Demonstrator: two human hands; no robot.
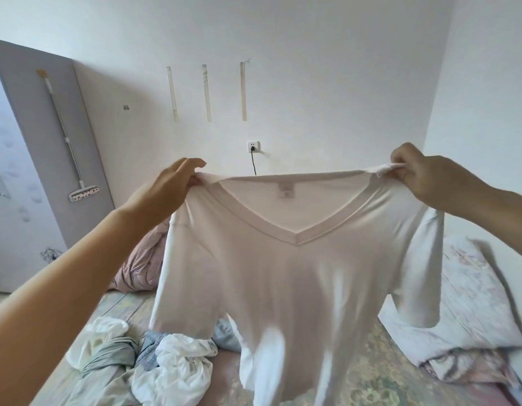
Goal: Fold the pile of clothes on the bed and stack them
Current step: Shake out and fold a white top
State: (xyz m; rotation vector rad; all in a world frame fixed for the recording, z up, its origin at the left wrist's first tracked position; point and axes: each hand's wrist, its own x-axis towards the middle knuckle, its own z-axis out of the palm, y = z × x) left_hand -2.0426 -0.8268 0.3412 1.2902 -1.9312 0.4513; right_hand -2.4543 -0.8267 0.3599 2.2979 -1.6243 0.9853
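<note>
Two hands (166,189), one shirt (286,273), three wall strips (206,92), one mop (68,139).

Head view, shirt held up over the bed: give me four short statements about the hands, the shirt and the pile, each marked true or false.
1. Both hands hold the white V-neck T-shirt at its shoulders. True: the left hand and the right hand each have a grip there.
2. The shirt lies flat on the bed. False: it hangs in the air above the bed.
3. Unfolded clothes lie on the bed at lower left. True.
4. The neckline is round. False: it is V-shaped.
</note>
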